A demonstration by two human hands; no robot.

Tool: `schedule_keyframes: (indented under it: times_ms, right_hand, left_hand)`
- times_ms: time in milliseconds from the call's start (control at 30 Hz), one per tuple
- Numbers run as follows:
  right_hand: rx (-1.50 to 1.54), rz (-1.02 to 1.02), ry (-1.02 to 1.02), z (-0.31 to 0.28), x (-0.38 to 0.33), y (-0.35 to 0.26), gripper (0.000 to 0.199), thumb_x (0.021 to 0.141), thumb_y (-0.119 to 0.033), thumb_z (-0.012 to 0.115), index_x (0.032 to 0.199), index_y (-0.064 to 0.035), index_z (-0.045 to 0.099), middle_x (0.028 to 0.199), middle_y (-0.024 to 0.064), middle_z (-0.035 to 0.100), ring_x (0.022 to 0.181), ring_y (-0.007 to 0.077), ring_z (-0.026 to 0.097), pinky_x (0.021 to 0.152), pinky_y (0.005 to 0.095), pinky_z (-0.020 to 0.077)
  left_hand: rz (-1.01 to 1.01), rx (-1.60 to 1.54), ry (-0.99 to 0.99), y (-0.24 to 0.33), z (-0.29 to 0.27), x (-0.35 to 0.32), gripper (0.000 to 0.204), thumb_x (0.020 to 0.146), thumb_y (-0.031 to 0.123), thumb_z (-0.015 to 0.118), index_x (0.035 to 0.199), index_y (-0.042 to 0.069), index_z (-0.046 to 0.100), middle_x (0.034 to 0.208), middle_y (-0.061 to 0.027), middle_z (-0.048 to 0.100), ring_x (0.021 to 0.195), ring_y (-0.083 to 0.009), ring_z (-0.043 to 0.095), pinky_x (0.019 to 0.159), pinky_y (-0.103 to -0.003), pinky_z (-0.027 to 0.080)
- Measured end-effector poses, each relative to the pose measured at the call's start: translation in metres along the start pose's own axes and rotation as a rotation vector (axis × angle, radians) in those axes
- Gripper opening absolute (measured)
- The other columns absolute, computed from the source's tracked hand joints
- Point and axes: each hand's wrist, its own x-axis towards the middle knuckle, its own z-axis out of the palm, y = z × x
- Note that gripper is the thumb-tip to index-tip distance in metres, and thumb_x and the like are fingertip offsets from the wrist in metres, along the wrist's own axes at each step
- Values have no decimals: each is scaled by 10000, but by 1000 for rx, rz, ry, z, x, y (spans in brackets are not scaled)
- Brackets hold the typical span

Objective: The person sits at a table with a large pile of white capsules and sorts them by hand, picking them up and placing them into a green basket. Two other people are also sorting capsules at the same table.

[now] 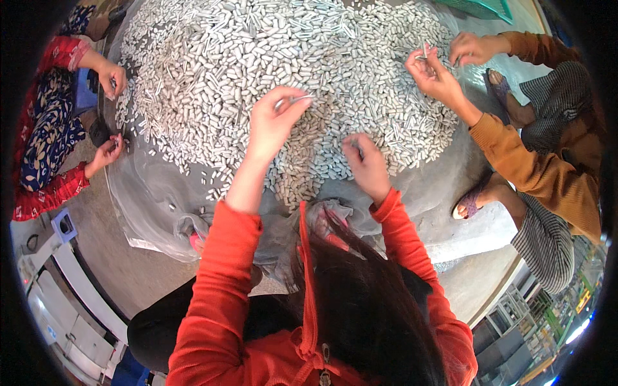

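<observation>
Left hand (273,122) pinching a slim silvery piece (301,98), best held lightly above the pile (225,83); right hand (368,164) curled, contents unclear.

From the near edge of the sheet (145,172), both arms are reaching out over it, the left arm (219,283) extending farther toward the far edge than the right arm (415,254). The left hand (273,125) is pinching, its thumb and forefinger pointing toward the sheet's right side, while its wrist and part of the forearm are showing bare above a pushed-up red sleeve. The right hand (365,162) is hovering closer to the near edge, its fingers curling loosely toward the thumb and its sleeve reaching almost to the wrist.
</observation>
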Motion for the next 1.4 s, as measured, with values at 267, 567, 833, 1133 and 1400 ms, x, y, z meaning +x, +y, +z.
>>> schedule_keyframes:
  times_ms: [267,567,833,1133,1400]
  right_hand:
    - [-156,-91,35,19,-2,11,128,781,-94,646,830,-28,548,759,110,560,628,266,548,563,349,444]
    - [1090,331,-250,-4,19,-15,66,891,-15,468,945,-53,473,866,74,565,815,176,558,736,313,457]
    - [731,193,-278,17,30,-32,150,877,-42,511,1025,-36,539,867,29,546,799,142,561,710,277,469]
    - [-735,-343,-82,69,48,-36,140,774,-177,623,787,-58,549,799,101,551,731,283,604,623,379,495]
    - [-631,-265,-89,57,43,-30,127,763,-158,639,826,-75,566,819,90,553,715,276,603,601,379,495]
  left_hand:
    - [-565,-583,63,-16,-74,-72,155,893,166,490,984,54,547,787,1,545,632,-67,430,581,-212,364]
    - [-40,835,110,-36,-14,-71,150,855,57,540,969,15,627,805,-170,577,751,-328,588,673,-359,470]
    - [-621,-290,26,-23,-70,-87,242,923,139,472,1087,48,626,835,11,584,730,-64,497,683,-234,418]
    - [-36,737,-325,-31,-40,-83,257,751,75,616,995,149,646,809,-128,530,799,-320,572,692,-402,480]
    - [-183,256,-208,-34,-79,-82,150,835,95,596,982,74,620,756,-18,535,709,-110,504,628,-247,404]
